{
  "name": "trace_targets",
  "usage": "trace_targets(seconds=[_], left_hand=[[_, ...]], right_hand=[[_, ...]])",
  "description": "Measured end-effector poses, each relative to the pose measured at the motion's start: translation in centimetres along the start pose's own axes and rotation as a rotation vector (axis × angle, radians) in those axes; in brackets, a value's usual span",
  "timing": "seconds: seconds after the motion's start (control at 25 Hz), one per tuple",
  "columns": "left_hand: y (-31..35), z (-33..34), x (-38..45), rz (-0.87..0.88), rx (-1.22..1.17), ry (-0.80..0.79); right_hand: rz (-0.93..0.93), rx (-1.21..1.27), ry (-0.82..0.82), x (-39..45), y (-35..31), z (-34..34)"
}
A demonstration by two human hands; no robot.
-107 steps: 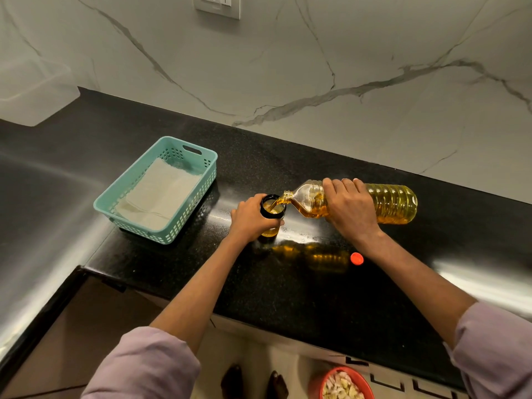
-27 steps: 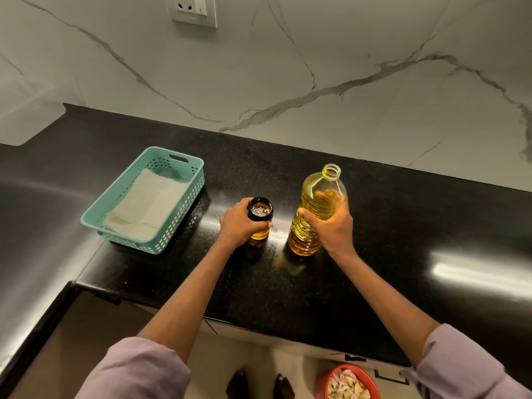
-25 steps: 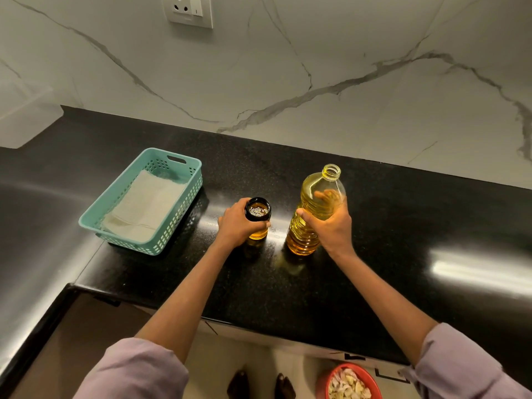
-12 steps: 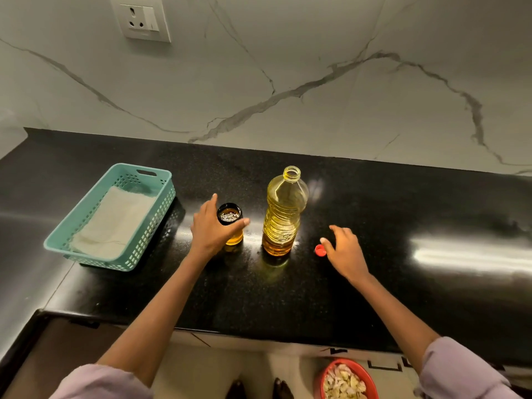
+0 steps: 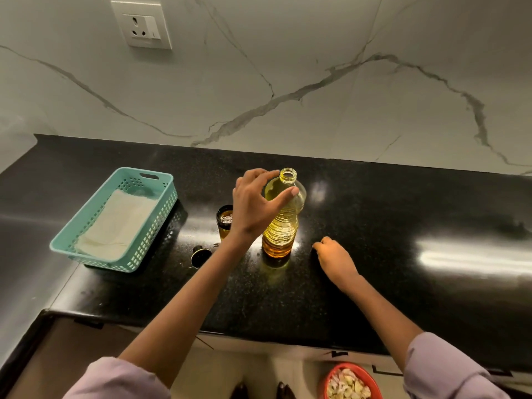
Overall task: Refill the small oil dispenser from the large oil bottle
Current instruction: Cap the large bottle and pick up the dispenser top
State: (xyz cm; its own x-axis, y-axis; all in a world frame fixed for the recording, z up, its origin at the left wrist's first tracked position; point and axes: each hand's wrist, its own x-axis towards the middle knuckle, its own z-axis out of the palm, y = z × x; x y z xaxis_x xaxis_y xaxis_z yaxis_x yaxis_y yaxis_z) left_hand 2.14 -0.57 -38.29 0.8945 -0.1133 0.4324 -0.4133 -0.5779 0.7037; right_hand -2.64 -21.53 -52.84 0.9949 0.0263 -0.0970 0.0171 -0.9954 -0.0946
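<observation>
While you're standing at that black surface [image 5: 374, 226], the biggest thing on it is the teal basket [image 5: 115, 220] off to the left with a pale cloth [image 5: 115, 226] lying inside. Next down is the large oil bottle [image 5: 283, 220], upright near the middle, neck uncapped, oil filling most of it. Your left hand [image 5: 253, 205] is spread open around the bottle's upper part, thumb by its shoulder and fingers curled near the neck, though I can't tell if it's actually touching. Your right hand [image 5: 334, 254] is down on the surface just right of the bottle, fingers curled closed, and I can't see what's under them, if anything. The small oil dispenser [image 5: 225, 223] stands upright just left of the bottle, partly behind your left wrist, top open with amber oil inside. Smallest bit is a little black cap [image 5: 200, 256] lying on the surface in front of the dispenser, just beside your forearm
</observation>
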Motion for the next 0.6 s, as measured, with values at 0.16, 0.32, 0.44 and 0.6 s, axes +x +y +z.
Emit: trace_targets(seconds=[0.16, 0.32, 0.44, 0.6], left_hand=[[-0.1, 0.7, 0.3, -0.043, 0.015, -0.017], [0.1, 1.0, 0.5, -0.062, 0.009, -0.019], [0.1, 0.9, 0.4, -0.066, 0.012, -0.021], [0.2, 0.8, 0.3, -0.072, 0.021, -0.015]], right_hand=[[0.084, 0.393, 0.217, 0.3, -1.1, -3.9], [0.161, 1.225, 0.236, 0.6, -3.6, -13.8], [-0.03, 1.293, 0.276, 0.6, -5.2, -19.3], [-0.199, 0.976, 0.399, 1.7, -7.2, -21.0]])
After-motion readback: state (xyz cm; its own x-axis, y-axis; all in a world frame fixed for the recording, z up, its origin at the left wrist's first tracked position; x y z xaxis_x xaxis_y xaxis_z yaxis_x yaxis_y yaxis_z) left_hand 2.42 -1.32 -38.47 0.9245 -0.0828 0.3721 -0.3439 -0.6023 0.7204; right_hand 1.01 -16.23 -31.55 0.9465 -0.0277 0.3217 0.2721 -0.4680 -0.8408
